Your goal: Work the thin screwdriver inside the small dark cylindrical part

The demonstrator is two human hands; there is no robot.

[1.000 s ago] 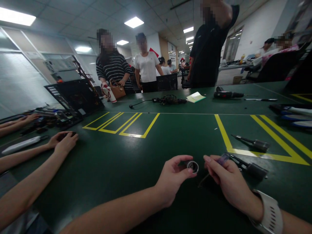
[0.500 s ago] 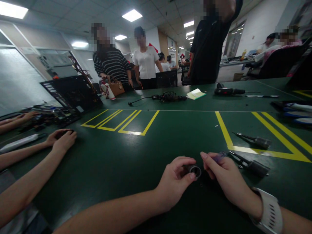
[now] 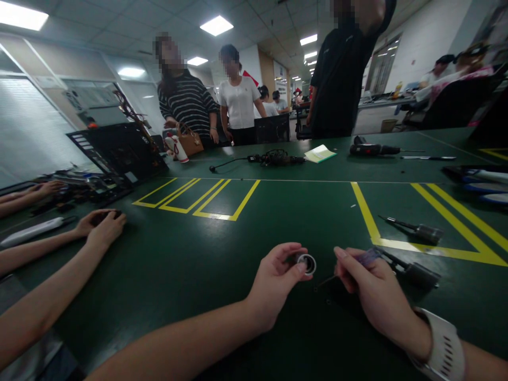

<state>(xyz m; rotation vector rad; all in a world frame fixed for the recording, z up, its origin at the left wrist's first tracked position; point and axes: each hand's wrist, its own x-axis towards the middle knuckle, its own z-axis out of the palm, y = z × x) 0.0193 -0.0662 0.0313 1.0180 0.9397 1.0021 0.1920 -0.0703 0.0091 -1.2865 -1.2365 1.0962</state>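
My left hand (image 3: 278, 278) pinches a small dark cylinder with a bright ring-shaped rim (image 3: 306, 263) between thumb and fingers, just above the green table (image 3: 190, 254). A short gap to its right, my right hand (image 3: 367, 288) is closed on a thin screwdriver with a translucent purple handle (image 3: 367, 257); its shaft points down and left toward the cylinder. A white watch (image 3: 442, 346) is on my right wrist.
Two dark-handled screwdrivers (image 3: 415, 230) (image 3: 410, 271) lie right of my hands by yellow tape lines (image 3: 367, 219). Another person's hands (image 3: 101, 225) rest at left near a white tool (image 3: 34, 232) and an open computer case (image 3: 117, 153). A cable (image 3: 273, 157), notepad (image 3: 319, 153) and people stand beyond.
My left hand has lifted the cylinder slightly and shifted it left, widening the gap to my right hand. The view tilted a little; the other hands stayed put.
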